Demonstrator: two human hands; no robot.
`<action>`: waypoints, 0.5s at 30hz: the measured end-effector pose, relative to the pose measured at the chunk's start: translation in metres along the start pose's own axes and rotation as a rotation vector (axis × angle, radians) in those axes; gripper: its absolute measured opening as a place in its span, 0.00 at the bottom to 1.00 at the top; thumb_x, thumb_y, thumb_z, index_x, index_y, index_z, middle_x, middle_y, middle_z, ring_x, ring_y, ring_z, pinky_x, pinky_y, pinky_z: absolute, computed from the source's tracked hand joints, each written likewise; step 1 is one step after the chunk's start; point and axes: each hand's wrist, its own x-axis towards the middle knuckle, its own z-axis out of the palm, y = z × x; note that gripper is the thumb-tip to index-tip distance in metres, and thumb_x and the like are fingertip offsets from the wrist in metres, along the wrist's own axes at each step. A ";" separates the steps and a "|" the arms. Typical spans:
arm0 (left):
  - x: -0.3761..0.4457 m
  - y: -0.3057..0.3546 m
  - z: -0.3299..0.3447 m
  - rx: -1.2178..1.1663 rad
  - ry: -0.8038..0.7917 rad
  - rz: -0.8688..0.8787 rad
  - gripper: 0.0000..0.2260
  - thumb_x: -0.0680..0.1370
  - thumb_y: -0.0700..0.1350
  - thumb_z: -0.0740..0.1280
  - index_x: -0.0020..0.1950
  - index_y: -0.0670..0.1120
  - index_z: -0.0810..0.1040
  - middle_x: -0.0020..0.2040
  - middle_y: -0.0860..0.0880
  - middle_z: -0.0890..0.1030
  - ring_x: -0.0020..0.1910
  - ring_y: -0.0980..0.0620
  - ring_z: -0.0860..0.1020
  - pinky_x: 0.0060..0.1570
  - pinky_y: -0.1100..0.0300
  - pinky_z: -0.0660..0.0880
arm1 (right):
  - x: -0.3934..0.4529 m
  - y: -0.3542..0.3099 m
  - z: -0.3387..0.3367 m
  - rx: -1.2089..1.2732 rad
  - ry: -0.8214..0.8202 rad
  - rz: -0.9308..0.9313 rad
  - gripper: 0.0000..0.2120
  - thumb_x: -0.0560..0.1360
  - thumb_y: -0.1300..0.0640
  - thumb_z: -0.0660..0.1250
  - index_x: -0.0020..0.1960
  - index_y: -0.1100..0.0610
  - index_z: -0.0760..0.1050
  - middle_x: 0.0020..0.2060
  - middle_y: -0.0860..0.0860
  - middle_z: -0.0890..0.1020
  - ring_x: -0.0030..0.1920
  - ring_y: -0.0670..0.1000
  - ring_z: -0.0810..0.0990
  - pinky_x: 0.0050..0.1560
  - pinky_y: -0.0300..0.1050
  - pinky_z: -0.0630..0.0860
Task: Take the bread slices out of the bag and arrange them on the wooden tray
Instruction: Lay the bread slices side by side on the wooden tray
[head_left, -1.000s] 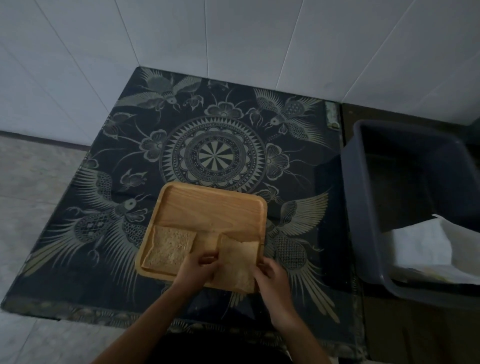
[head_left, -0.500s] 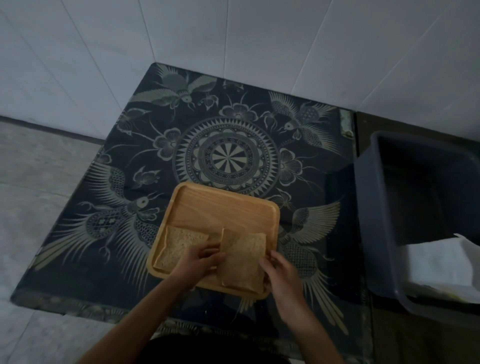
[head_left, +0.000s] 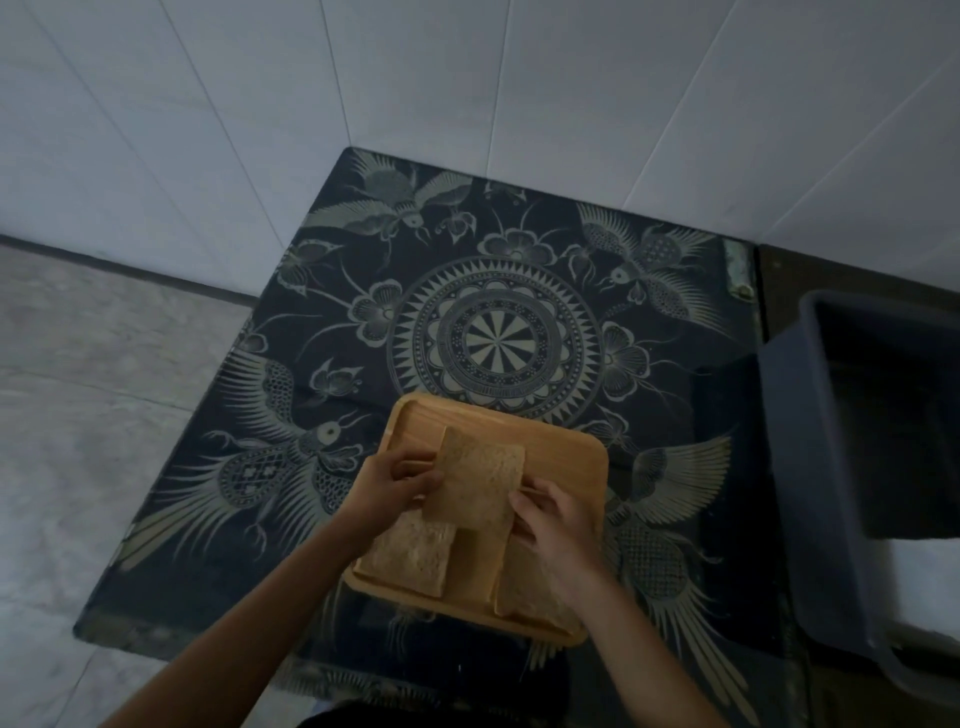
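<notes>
Half a second before, both hands were low at the near edge of the square light-wood tray (head_left: 571, 457), settling a slice beside another; by this moment they had risen toward the tray's middle with a third tan, square bread slice (head_left: 480, 480) between them. That slice was held tilted above the tray floor, its far edge pointing away from the person and slightly left, its near edge overlapping the two slices already laid down. The left hand (head_left: 389, 491) pinched its left edge with thumb and fingers curled closed on the bread; the right hand (head_left: 553, 519) gripped the near right corner in the same way, fingers bent inward. Below, the left bread slice (head_left: 413, 556) lay flat in the tray's near left corner, and the right bread slice (head_left: 524, 587) lay beside it, partly hidden under the right wrist.

What mattered for the placement, as I judge it, was that the bare wood lay straight ahead of both hands, across the far half of the tray, so the held slice needed to go forward and down, squared to the tray's edges. Both hands were about equally near that spot. The tray sat on a dark table top patterned with pale birds and a round medallion (head_left: 493, 338). The bag could not be made out with certainty; a grey plastic bin (head_left: 810, 467) stood to the right.
</notes>
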 end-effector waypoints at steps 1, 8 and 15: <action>0.004 0.003 -0.005 0.012 0.015 -0.002 0.10 0.75 0.40 0.76 0.55 0.47 0.84 0.48 0.47 0.88 0.48 0.50 0.87 0.40 0.63 0.82 | 0.004 -0.003 0.006 -0.007 -0.005 0.004 0.17 0.79 0.57 0.72 0.67 0.55 0.76 0.55 0.51 0.86 0.54 0.50 0.86 0.54 0.51 0.85; 0.039 0.013 -0.029 0.176 0.080 -0.010 0.12 0.75 0.41 0.76 0.58 0.45 0.82 0.47 0.46 0.86 0.38 0.52 0.84 0.36 0.60 0.81 | 0.038 -0.015 0.040 -0.065 -0.002 0.028 0.18 0.80 0.58 0.71 0.69 0.55 0.74 0.57 0.50 0.84 0.56 0.50 0.83 0.56 0.49 0.84; 0.062 0.020 -0.042 0.359 0.088 -0.012 0.14 0.76 0.44 0.74 0.62 0.46 0.81 0.49 0.49 0.83 0.49 0.50 0.84 0.54 0.48 0.83 | 0.066 -0.015 0.060 -0.129 0.034 0.052 0.14 0.80 0.58 0.71 0.65 0.53 0.77 0.55 0.50 0.83 0.54 0.50 0.84 0.56 0.53 0.85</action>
